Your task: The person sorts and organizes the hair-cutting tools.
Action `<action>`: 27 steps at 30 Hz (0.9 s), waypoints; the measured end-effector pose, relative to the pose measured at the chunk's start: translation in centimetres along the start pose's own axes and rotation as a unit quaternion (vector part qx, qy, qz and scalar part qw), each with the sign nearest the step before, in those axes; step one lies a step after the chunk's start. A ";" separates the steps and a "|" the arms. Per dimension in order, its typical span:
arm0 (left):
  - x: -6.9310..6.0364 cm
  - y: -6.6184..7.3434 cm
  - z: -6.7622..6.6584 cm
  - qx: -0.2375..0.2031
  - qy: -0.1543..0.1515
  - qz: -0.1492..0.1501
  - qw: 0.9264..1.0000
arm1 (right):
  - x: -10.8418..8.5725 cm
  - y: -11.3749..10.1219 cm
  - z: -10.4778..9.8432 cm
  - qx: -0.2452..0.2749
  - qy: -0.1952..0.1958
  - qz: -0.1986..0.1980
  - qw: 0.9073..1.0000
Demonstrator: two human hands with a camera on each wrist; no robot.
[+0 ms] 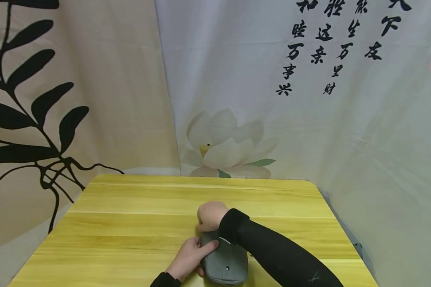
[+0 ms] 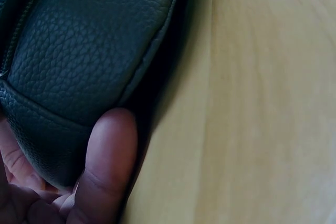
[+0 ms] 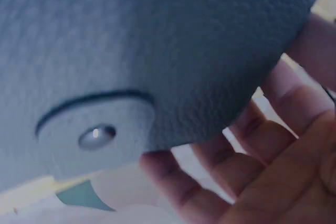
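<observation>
A small dark grey-green pouch of pebbled leather lies on the wooden table. Its face bears a metal snap; the left wrist view shows a zipper along its side. My left hand grips the pouch's left edge, thumb on top and fingers beneath. Reaching across the pouch, my right hand is at its far left corner. In the right wrist view the right hand's fingers curl against the pouch's rim, by a tab with a stud. The right sleeve covers part of the pouch in the head view.
The yellow wood-grain table extends around the pouch. Behind it hangs a cloth backdrop with dark leaves, a pale lotus and black brush characters.
</observation>
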State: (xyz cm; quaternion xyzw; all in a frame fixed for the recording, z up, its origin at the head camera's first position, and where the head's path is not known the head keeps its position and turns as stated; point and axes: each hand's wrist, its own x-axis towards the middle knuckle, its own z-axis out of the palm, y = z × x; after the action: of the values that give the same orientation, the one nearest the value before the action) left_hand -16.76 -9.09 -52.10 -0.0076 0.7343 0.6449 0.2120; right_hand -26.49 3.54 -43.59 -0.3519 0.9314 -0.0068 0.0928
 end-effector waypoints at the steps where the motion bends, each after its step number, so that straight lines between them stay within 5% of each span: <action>1: 0.0 0.0 0.0 0.002 0.001 0.000 1.000 | 0.1 -0.1 0.2 -0.012 0.001 -0.002 1.000; 5: -0.2 0.1 0.0 0.010 0.006 0.004 1.000 | 0.0 -0.7 0.8 -0.082 0.032 -0.029 0.996; 11: -0.2 -0.1 -0.1 0.011 0.014 0.003 1.000 | -1.0 -0.8 1.1 -0.207 0.089 -0.086 0.970; 27: 0.0 0.0 0.2 0.009 0.018 -0.003 1.000 | -1.6 0.9 1.2 -0.197 0.174 -0.026 0.965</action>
State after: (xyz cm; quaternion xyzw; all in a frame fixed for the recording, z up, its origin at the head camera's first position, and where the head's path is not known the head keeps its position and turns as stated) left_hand -16.67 -8.94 -52.15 -0.0199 0.7440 0.6370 0.2006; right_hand -25.68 5.28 -44.57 -0.3812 0.9064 0.1137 -0.1417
